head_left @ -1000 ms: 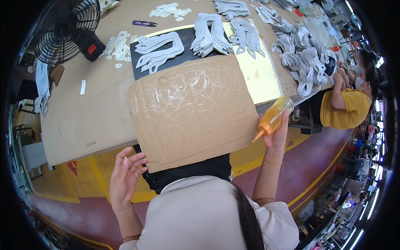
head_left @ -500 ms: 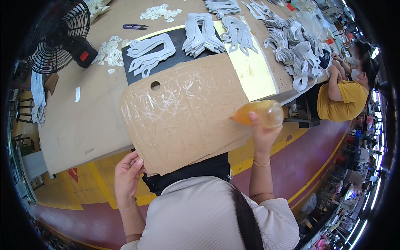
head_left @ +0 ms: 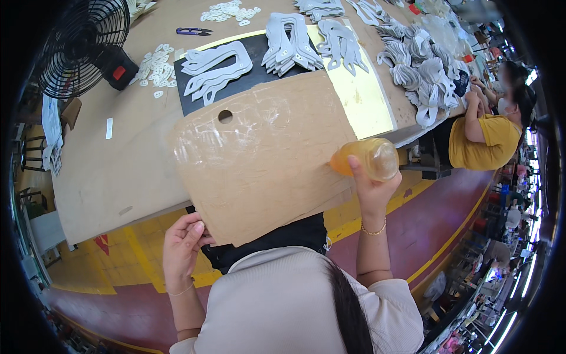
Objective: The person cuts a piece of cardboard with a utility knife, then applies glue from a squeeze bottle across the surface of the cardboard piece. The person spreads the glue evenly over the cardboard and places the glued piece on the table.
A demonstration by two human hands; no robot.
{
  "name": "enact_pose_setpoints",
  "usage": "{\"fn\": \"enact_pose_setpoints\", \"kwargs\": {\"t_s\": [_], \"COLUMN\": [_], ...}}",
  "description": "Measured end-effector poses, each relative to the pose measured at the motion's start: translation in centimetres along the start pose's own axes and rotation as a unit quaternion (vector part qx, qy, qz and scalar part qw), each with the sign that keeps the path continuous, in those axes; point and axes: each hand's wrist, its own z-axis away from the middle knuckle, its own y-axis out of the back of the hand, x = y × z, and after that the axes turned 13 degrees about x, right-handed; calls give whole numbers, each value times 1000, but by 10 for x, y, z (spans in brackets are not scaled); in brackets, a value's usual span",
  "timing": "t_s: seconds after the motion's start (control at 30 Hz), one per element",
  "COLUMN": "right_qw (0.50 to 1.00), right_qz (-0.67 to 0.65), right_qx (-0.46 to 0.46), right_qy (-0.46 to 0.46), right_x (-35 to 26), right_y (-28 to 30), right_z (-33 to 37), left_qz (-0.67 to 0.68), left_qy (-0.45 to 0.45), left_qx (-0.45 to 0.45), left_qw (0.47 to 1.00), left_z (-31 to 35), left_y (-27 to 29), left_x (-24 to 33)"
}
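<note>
A brown cardboard sheet (head_left: 265,159) with a round hole near its far left part lies across the table's front edge, its near side jutting toward me. Shiny streaks cover its left and far areas. My left hand (head_left: 190,239) pinches the sheet's near left corner between thumb and fingers. In my right hand (head_left: 375,187) is a clear bottle of amber liquid (head_left: 365,159), gripped and tipped sideways. Its narrow tip points left at the sheet's right side. Beyond the sheet, grey looped fabric pieces (head_left: 290,44) rest on a black board (head_left: 197,99) and a yellow sheet (head_left: 365,109).
A black fan (head_left: 82,47) stands at the far left beside small white oval pieces (head_left: 159,65). Purple thread snips (head_left: 193,31) lie behind the board. Bundled grey pieces (head_left: 413,65) are heaped at the right, near a seated co-worker in a yellow shirt (head_left: 486,141).
The bottle has shifted very slightly within the right side of the sheet. The sheet's surface looks smoother and less streaked toward its middle. My left hand keeps its hold on the corner.
</note>
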Motion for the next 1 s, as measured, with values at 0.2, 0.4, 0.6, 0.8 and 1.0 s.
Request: {"fn": "enact_pose_setpoints", "kwargs": {"t_s": [0.2,0.4,0.6,0.8,1.0], "right_qw": [965,877,867,863,873], "right_qz": [-154,-423,-422,-427,-405], "right_qx": [74,39,95,55,30], "right_qy": [-199,-223,-248,-263,-268], "right_x": [22,60,38,33,31], "right_y": [17,78,35,11,1], "right_z": [13,-61,-65,-59,-60], "left_qz": [60,39,102,234,299], "left_qy": [7,-97,-325,-392,-404], "left_qx": [18,-2,160,323,355], "left_qw": [998,995,927,829,788], "left_z": [1,-1,58,95,37], "left_y": [-10,85,244,334,328], "left_x": [1,48,60,7,-19]}}
